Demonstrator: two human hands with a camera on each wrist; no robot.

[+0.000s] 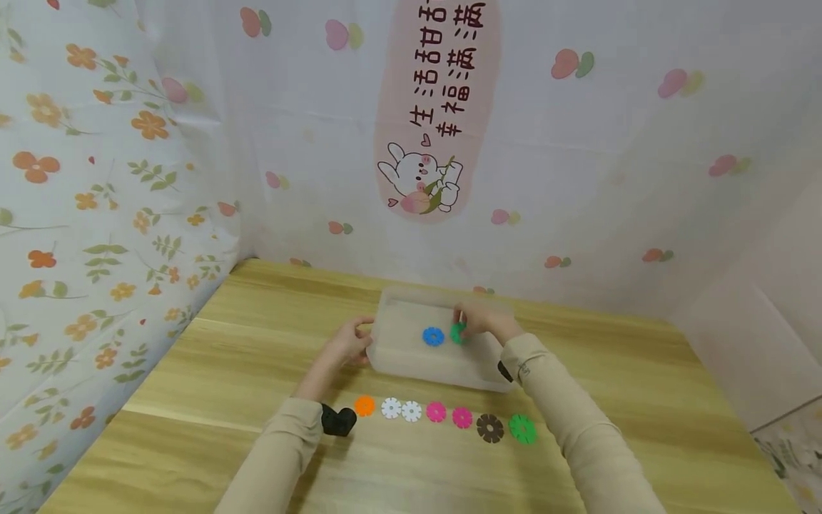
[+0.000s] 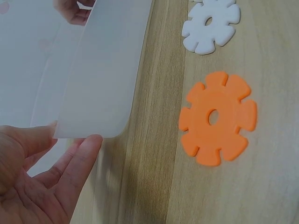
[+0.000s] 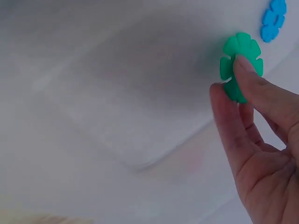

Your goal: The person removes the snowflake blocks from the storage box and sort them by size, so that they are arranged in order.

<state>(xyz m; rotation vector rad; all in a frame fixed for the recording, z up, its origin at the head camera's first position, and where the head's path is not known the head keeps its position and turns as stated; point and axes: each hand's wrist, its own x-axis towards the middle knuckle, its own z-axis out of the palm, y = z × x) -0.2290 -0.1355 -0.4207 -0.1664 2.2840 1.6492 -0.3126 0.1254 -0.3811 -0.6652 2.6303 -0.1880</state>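
Observation:
My right hand reaches into a translucent plastic box and pinches a green notched plastic disc between thumb and fingers. Beside it in the box lies a blue notched disc. At the box's left end, my left hand grips the wall; in the left wrist view the thumb is at the rim and the fingertips press the outside. In front of the box runs a row of discs: orange, two white, two pink, brown and green.
The box stands on a wood-grain table, near its back edge. Behind hangs a white printed cloth, and a floral cloth hangs on the left. Black straps are on the wrists, over beige sleeves.

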